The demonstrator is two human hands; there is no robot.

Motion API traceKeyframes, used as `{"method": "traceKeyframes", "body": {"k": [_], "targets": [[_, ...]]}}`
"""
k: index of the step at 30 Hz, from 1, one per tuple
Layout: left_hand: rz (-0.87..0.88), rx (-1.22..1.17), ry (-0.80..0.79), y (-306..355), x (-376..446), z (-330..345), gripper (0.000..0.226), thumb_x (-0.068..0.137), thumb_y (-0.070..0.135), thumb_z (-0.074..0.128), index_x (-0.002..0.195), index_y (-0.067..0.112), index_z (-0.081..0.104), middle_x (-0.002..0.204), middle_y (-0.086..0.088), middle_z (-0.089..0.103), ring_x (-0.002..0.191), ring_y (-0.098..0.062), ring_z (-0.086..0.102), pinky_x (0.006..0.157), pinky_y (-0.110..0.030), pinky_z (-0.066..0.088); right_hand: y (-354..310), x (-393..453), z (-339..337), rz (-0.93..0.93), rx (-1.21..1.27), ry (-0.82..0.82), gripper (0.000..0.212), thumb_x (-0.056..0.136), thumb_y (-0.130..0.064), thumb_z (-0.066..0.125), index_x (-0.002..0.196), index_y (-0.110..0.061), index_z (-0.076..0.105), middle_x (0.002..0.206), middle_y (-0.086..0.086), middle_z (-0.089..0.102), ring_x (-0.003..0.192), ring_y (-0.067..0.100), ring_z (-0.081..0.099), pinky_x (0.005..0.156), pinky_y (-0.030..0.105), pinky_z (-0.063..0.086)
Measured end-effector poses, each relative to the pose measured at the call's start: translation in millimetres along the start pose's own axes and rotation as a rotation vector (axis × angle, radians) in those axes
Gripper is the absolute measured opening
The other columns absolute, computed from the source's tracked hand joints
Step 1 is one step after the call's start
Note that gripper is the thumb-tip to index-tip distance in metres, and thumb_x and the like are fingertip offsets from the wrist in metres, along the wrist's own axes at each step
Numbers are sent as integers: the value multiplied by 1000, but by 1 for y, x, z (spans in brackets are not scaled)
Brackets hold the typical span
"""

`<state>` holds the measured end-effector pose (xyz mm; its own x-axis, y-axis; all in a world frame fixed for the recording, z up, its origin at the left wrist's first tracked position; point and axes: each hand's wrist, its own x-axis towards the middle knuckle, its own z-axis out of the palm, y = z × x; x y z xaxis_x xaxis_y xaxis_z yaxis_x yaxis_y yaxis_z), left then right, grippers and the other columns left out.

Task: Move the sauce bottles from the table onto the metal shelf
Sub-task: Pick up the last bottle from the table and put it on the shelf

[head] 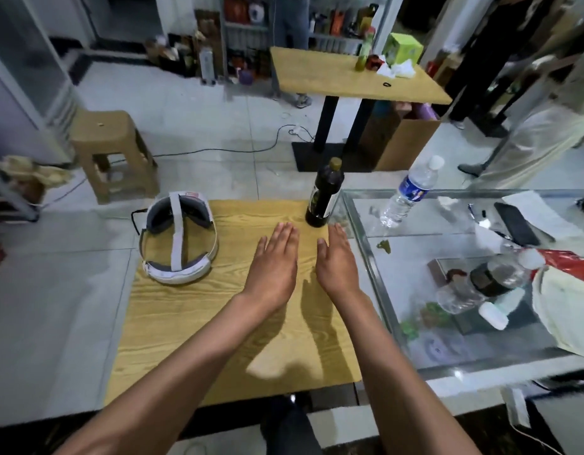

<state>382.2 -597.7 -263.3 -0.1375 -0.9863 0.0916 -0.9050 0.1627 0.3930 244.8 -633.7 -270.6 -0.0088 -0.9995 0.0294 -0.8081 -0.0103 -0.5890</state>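
Note:
A dark sauce bottle [324, 195] with a gold cap and a pale label stands upright at the far right corner of the wooden table [192, 326]. My left hand [273, 262] and my right hand [336, 259] lie flat, palms down, side by side on the table just in front of the bottle. Both hands hold nothing and do not touch the bottle. A metal shelf [248, 31] with bottles and packets stands far back across the room.
A white headset [177, 247] lies on the table's left side. A glass counter [481, 277] to the right carries a water bottle [410, 192], a phone and clutter. Beyond are a stool [111, 152], a second table [349, 77] and people standing.

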Motion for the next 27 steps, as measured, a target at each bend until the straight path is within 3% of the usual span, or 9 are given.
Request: {"method": "traceKeyframes", "body": {"k": [4, 7, 11, 13, 17, 19, 22, 24, 27], "targets": [[-48, -2, -54, -9, 52, 2, 56, 105, 23, 28, 155, 12, 4, 163, -4, 0, 150, -17, -5, 121, -35, 2, 11, 77, 9, 114, 197, -16, 51, 99, -29, 51, 145, -9, 39, 148, 12, 45, 138, 28, 40, 111, 38, 37], [-97, -43, -110, -16, 88, 9, 55, 106, 26, 22, 155, 14, 1, 163, 0, -3, 149, -14, -8, 119, -32, -3, 15, 134, 10, 205, 361, 13, 50, 93, -24, 62, 139, -15, 44, 136, 7, 55, 127, 25, 51, 100, 30, 41], [-98, -81, -173, -26, 126, 37, 54, 105, 20, 26, 155, 9, 8, 163, -6, 4, 150, -18, -3, 122, -37, 6, 22, 208, 12, 325, 538, 126, 71, 87, -22, 71, 147, -17, 32, 147, 6, 44, 135, 24, 42, 106, 26, 31], [-142, -132, -192, -30, 145, 49, 54, 104, 20, 30, 154, 8, 14, 163, -7, 11, 150, -19, 3, 121, -41, 14, 27, 240, 19, 346, 539, 171, 89, 80, -30, 78, 150, -16, 26, 152, 6, 36, 139, 26, 38, 113, 33, 32], [-202, -174, -250, -35, 176, 68, 53, 105, 19, 30, 154, 8, 14, 162, -7, 10, 150, -20, 2, 121, -38, 13, 41, 284, 44, 347, 510, 124, 108, 68, -46, 85, 152, -15, 24, 156, 4, 31, 143, 23, 31, 118, 43, 31], [-222, -170, -282, -36, 186, 79, 53, 105, 19, 29, 154, 8, 14, 163, -6, 9, 150, -18, 0, 122, -37, 12, 51, 292, 57, 307, 510, 130, 98, 66, -50, 84, 146, -17, 36, 148, 2, 41, 136, 21, 41, 111, 39, 40], [-279, -212, -316, -43, 191, 90, 52, 105, 20, 31, 153, 9, 17, 163, -4, 9, 150, -16, -1, 122, -36, 10, 56, 293, 68, 246, 548, 219, 69, 69, -38, 82, 128, -21, 51, 123, -3, 51, 97, 1, 52, 81, 15, 43], [-294, -230, -308, -48, 191, 98, 51, 104, 20, 33, 152, 9, 21, 162, -5, 11, 150, -16, 0, 122, -36, 11, 55, 298, 70, 263, 544, 255, 65, 67, -31, 80, 124, -22, 51, 116, -5, 49, 85, 1, 49, 74, 18, 43], [-302, -227, -307, -53, 193, 102, 50, 104, 19, 36, 151, 8, 24, 162, -7, 14, 150, -18, 2, 121, -29, 9, 56, 304, 66, 246, 456, 203, 72, 64, -31, 80, 127, -22, 47, 116, -1, 49, 94, 11, 48, 77, 27, 45]]}}
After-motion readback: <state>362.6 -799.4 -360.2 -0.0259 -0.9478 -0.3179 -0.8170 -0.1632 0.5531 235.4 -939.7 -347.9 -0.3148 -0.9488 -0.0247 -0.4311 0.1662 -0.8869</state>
